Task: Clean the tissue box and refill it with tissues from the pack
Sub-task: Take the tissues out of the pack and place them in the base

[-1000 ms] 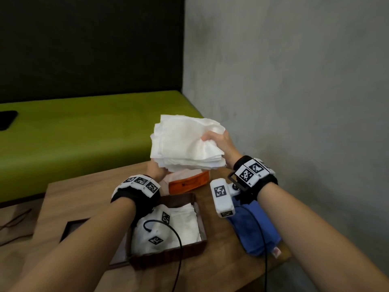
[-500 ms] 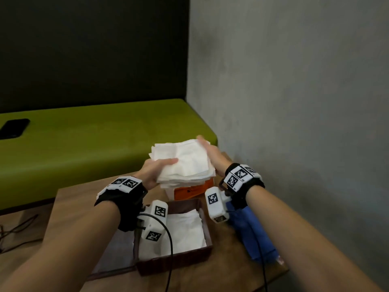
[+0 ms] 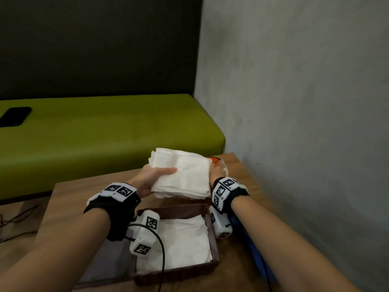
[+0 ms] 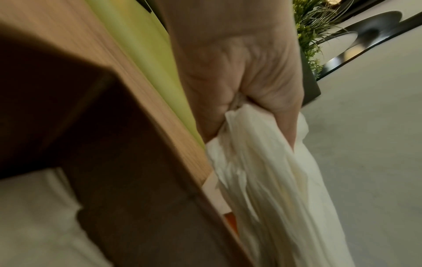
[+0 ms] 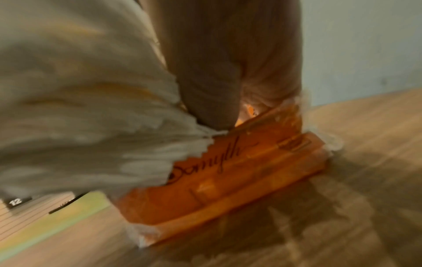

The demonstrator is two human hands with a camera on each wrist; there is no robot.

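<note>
Your left hand [image 3: 150,179] grips the near-left edge of the tissue stack [image 3: 183,175], thumb on top; your right hand [image 3: 216,172] holds its right side, fingers hidden. Stack hovers above the brown tissue box [image 3: 212,232], which already holds tissues; the orange pack [image 5: 228,173] lies behind on the table [image 3: 67,199].

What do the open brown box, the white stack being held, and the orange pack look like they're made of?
Brown box: probably wood or leather-look board, matte dark walls; cannot tell which.
White stack: soft tissue paper, thin crinkled layers visible at its edge.
Orange pack: thin glossy plastic film, printed, with a zigzag-cut edge.
</note>
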